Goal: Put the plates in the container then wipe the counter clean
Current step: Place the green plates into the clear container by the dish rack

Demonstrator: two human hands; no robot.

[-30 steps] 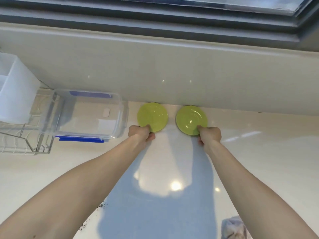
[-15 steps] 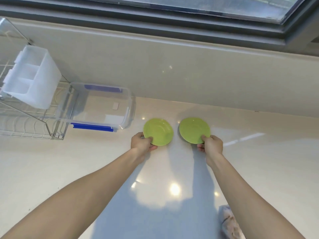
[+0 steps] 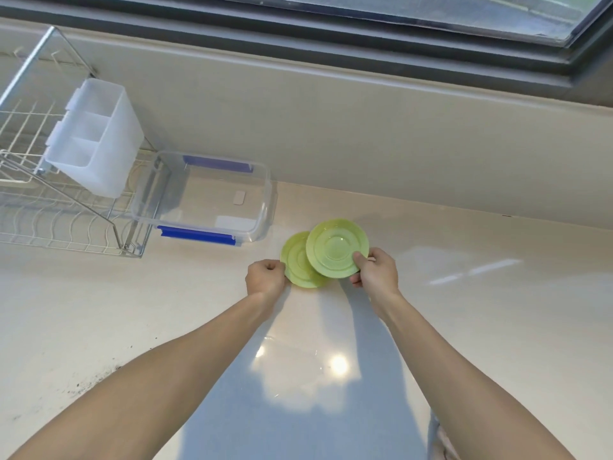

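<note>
Near the back of the pale counter (image 3: 481, 327), both bare forearms reached forward and slightly inward, each hand holding a green plate by its near rim. The left hand (image 3: 265, 277) was curled with knuckles up, its grip pinched on the left edge of the lower plate (image 3: 297, 263), which lay low over the counter; whether it touched the surface could not be told. The right hand (image 3: 376, 268) gripped the upper plate (image 3: 336, 249) with the thumb on top of the rim and the fingers tucked beneath, holding it tilted a little toward the camera. The upper plate overlapped the right part of the lower one, covering roughly a third of it.

Just left of the plates and behind them stood a clear container (image 3: 205, 200) with blue clips on its long sides, lidless, its near right corner close to the lower plate but apart from it. A small pale sticker showed on its bottom; no writing on it could be read. A wire dish rack (image 3: 63, 224) with a white cutlery holder (image 3: 96, 137) stood against the container's left end. Bare counter stretched to the right of the hands and toward the camera, with dark crumbs (image 3: 89, 383) scattered by the left forearm and a cloth (image 3: 441, 439) at the lower edge by the right arm.
</note>
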